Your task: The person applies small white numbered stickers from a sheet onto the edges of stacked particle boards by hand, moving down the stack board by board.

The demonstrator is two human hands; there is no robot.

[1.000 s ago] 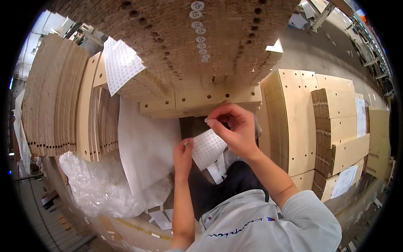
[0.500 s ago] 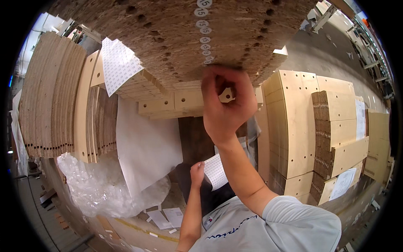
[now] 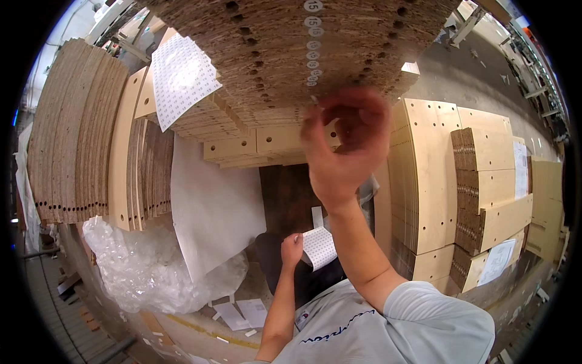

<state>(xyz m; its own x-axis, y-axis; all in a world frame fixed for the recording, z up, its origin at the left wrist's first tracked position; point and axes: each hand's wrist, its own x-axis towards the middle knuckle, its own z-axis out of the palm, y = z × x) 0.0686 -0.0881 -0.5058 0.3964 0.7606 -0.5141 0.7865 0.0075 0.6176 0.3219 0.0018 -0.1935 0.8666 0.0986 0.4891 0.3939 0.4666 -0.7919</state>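
Observation:
My left hand (image 3: 291, 246) is closed on the edge of a white sheet of small round stickers (image 3: 319, 247), held low over my lap. In front of me, the edge face of a tall stack of particle boards (image 3: 279, 67) carries a vertical row of round white stickers (image 3: 313, 45) between rows of drilled holes. My right hand (image 3: 345, 145) is raised at the lower part of that face, its fingers curled in a pinch and blurred. A tiny white piece (image 3: 314, 98) shows beside its fingertips; whether the hand holds it is unclear.
A second sticker sheet (image 3: 183, 79) lies on boards at the left. Stacked boards stand left (image 3: 76, 133) and right (image 3: 427, 176). White foam sheeting (image 3: 215, 206) and crumpled clear plastic wrap (image 3: 136, 270) lie lower left, near loose papers (image 3: 251, 312) on the floor.
My right hand has drawn slightly right and off the stack's face, now blurred. My left hand and its sticker sheet have shifted slightly right. The view has shifted a little.

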